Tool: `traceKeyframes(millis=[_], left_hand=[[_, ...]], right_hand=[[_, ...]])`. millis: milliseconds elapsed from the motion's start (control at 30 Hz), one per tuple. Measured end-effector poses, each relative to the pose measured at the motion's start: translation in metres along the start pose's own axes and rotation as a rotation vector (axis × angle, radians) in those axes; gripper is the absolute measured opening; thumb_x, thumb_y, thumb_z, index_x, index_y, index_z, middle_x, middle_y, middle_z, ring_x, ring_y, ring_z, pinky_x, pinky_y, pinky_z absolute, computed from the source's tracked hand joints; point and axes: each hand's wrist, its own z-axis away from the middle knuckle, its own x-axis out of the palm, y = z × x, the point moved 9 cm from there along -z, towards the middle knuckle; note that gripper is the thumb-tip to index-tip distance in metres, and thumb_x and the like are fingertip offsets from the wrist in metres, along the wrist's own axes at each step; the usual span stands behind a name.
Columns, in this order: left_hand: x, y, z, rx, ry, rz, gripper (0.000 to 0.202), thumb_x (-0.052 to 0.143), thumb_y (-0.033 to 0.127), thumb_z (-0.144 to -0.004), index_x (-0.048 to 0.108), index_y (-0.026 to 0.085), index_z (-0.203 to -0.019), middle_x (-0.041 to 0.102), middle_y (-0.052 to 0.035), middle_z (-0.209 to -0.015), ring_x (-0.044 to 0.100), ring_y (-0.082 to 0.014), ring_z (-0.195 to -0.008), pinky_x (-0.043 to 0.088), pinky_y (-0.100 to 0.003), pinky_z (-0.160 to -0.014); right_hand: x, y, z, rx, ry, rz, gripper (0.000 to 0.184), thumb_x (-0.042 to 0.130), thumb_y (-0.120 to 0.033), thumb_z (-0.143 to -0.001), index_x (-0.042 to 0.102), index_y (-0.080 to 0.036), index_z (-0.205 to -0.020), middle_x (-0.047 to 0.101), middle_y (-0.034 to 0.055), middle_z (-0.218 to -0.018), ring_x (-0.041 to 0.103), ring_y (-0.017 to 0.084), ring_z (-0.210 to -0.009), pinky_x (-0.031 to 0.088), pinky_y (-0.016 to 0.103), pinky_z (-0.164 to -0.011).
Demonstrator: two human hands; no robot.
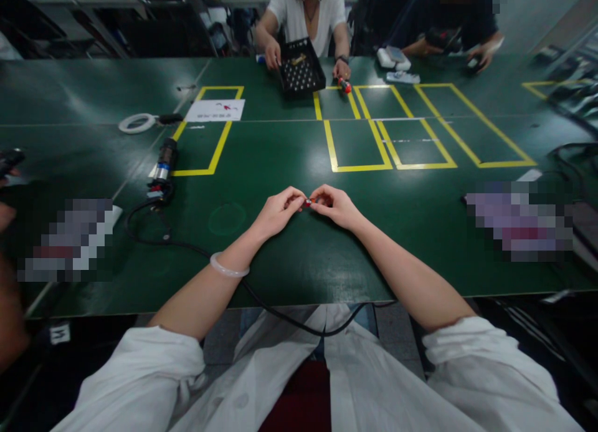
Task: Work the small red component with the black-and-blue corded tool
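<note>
Small red part [308, 202], too small for detail, sits over the green table [289, 264], between the fingertips of left hand [281, 211] and right hand [337, 206]. Both hands narrow, each pinching it. Corded tool [164, 161] at left; beyond, a co-worker's hand [272, 55] grips a black tray [303, 93].

A long, dark green surface [280, 145] spreads across the view, crossed by pale seams and marked with yellow tape [221, 146] rectangles. Light makes pale, blurred patches on it. Black chairs [172, 33] stand past its far edge, upper left; grey floor [222, 348] shows beneath the near edge.
</note>
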Motion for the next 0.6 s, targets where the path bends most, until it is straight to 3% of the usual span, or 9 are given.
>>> traceKeyframes(millis=[100,167,233,333,467,533,600], left_hand=[[-0.013,-0.004,-0.002,0.001,0.053,0.016,0.030,0.050,0.042,-0.097,0.063,0.016,-0.104,0.070,-0.0060,-0.093,0.066,-0.0171,-0.085,0.049,-0.029,-0.082],[-0.032,-0.008,-0.004,0.006,0.119,-0.039,0.031,0.050,0.042,-0.097,0.063,0.016,-0.107,0.070,-0.0071,-0.098,0.065,-0.0180,-0.089,0.049,-0.030,-0.085],[-0.062,-0.011,-0.005,0.018,0.214,-0.200,0.031,0.049,0.040,-0.097,0.063,0.015,-0.110,0.069,-0.0086,-0.105,0.064,-0.0196,-0.096,0.047,-0.032,-0.091],[-0.122,-0.020,0.003,-0.030,0.403,-0.577,0.032,0.053,0.034,-0.095,0.064,0.013,-0.116,0.064,-0.0120,-0.118,0.057,-0.0244,-0.112,0.040,-0.038,-0.103],[-0.208,-0.049,0.038,-0.307,0.666,-0.894,0.058,0.065,0.037,-0.087,0.051,0.009,-0.136,0.048,-0.0173,-0.145,0.041,-0.0329,-0.133,0.027,-0.051,-0.113],[-0.239,-0.066,0.061,-0.464,0.746,-0.955,0.077,0.070,0.044,-0.083,0.039,0.008,-0.144,0.038,-0.0201,-0.154,0.035,-0.0360,-0.139,0.022,-0.056,-0.115],[-0.259,-0.086,0.080,-0.628,0.745,-0.975,0.093,0.072,0.051,-0.079,0.028,0.008,-0.149,0.032,-0.0231,-0.158,0.032,-0.0384,-0.142,0.021,-0.059,-0.114]], right_hand=[[-0.001,0.001,0.000,0.012,0.010,-0.019,0.025,0.069,-0.037,-0.081,0.060,-0.018,-0.094,0.057,-0.0027,-0.070,0.050,0.011,-0.060,0.041,0.025,-0.060],[-0.001,0.001,0.000,0.017,0.012,-0.026,0.026,0.069,-0.038,-0.081,0.060,-0.018,-0.094,0.058,-0.0024,-0.071,0.050,0.011,-0.060,0.042,0.025,-0.060],[-0.001,0.002,0.000,0.020,0.009,-0.033,0.026,0.069,-0.038,-0.080,0.060,-0.018,-0.094,0.059,-0.0020,-0.073,0.050,0.011,-0.060,0.042,0.025,-0.060],[-0.001,0.003,0.000,0.026,0.006,-0.038,0.025,0.069,-0.037,-0.080,0.060,-0.018,-0.094,0.059,-0.0019,-0.073,0.050,0.011,-0.061,0.042,0.025,-0.060],[0.000,0.003,0.000,0.031,0.000,-0.026,0.025,0.069,-0.037,-0.080,0.060,-0.018,-0.093,0.058,-0.0017,-0.073,0.050,0.011,-0.062,0.042,0.026,-0.061],[0.000,0.002,0.000,0.030,-0.002,-0.027,0.025,0.069,-0.036,-0.080,0.060,-0.017,-0.093,0.059,-0.0013,-0.074,0.050,0.011,-0.061,0.042,0.026,-0.061],[0.000,0.002,0.000,0.029,-0.004,-0.027,0.025,0.069,-0.037,-0.080,0.060,-0.017,-0.093,0.060,-0.0010,-0.075,0.050,0.011,-0.061,0.042,0.026,-0.061]])
